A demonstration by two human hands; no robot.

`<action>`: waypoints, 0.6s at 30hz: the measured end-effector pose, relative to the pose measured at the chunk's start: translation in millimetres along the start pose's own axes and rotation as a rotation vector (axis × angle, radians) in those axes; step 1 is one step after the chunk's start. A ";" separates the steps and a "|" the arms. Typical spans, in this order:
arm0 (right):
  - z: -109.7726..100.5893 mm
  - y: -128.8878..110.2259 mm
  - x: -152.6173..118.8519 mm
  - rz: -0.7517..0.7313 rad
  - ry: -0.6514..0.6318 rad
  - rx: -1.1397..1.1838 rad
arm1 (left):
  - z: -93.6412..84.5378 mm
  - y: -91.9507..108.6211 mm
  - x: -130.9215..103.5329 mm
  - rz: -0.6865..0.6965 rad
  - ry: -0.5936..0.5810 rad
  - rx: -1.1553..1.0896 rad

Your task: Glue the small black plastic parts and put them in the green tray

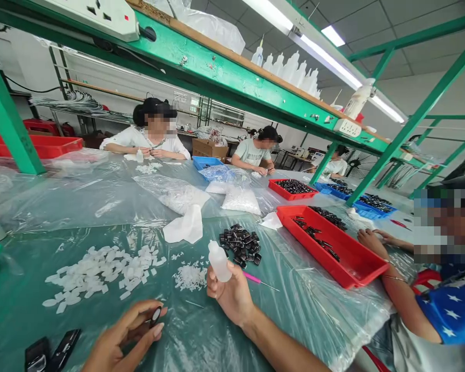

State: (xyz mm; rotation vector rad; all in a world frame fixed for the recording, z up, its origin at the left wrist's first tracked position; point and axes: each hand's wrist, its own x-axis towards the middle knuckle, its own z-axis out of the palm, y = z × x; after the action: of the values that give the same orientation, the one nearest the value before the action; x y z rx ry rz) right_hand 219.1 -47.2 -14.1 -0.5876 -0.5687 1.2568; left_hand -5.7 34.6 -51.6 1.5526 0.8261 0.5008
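Bottle of translucent plastic sits grasped in your right hand, beside the heap of black pieces. Your left hand pinches a small black part between fingertips, near the white pieces on the table.

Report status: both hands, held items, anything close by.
Left hand: small black part pinched in fingers. Right hand: white squeeze bottle, raised. Pink-handled tool lies beside right hand, near black pile.
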 end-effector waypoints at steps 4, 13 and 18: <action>-2.7 1.3 0.5 0.066 0.000 0.156 | 3.3 8.0 -2.7 0.069 0.039 0.107; -4.1 4.1 0.3 0.114 0.028 0.330 | 12.2 16.7 -10.8 0.121 0.105 0.147; -3.8 8.4 -1.7 0.128 0.050 0.361 | 6.2 12.7 -6.9 0.072 -0.009 0.156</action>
State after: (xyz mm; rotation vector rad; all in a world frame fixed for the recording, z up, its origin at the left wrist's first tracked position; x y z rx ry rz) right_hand 215.4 -47.5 -22.8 -0.3544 -0.2550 1.4206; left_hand -3.0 25.3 -39.1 1.7314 0.8204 0.4901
